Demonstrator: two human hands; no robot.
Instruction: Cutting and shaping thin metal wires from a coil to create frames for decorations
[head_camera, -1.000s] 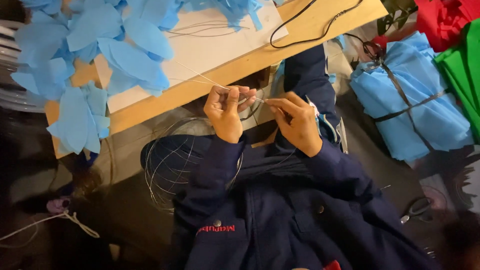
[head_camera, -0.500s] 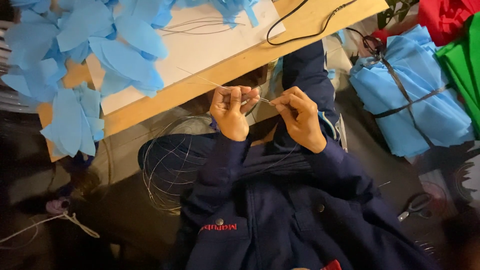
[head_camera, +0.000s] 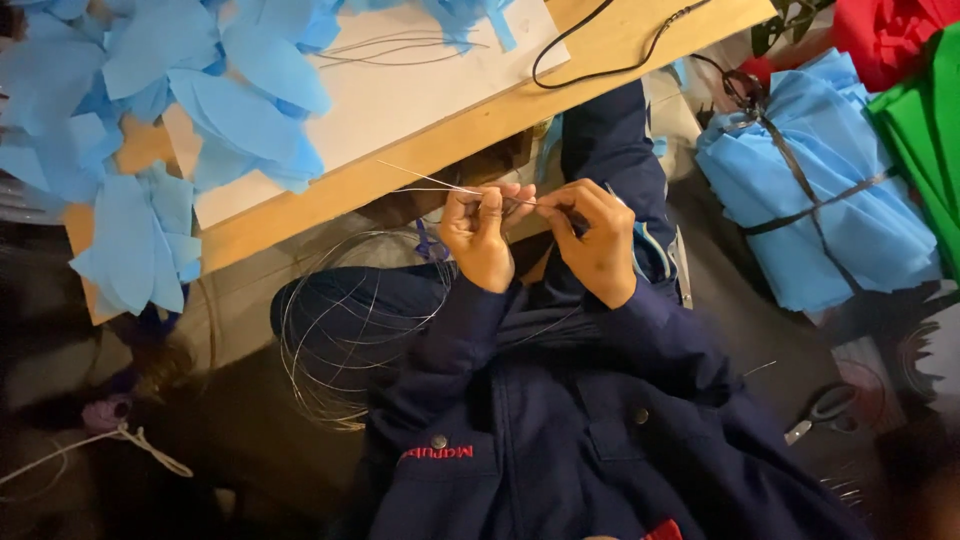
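Your two hands pinch one thin wire just below the table edge.

The fingers of your left hand are pressed together on a thin wire, whose free ends stick out to the left over the edge of the wooden table. Your right hand pinches the same wire just beside the left, fingertips close to touching. Both wrists come out of dark blue sleeves. Below the left hand, a loose coil of wire rests on your lap. On the table lie blue fabric pieces, a white sheet and a black cord. To your right sits a tied bundle of blue fabric; scissors lie near it on the floor.
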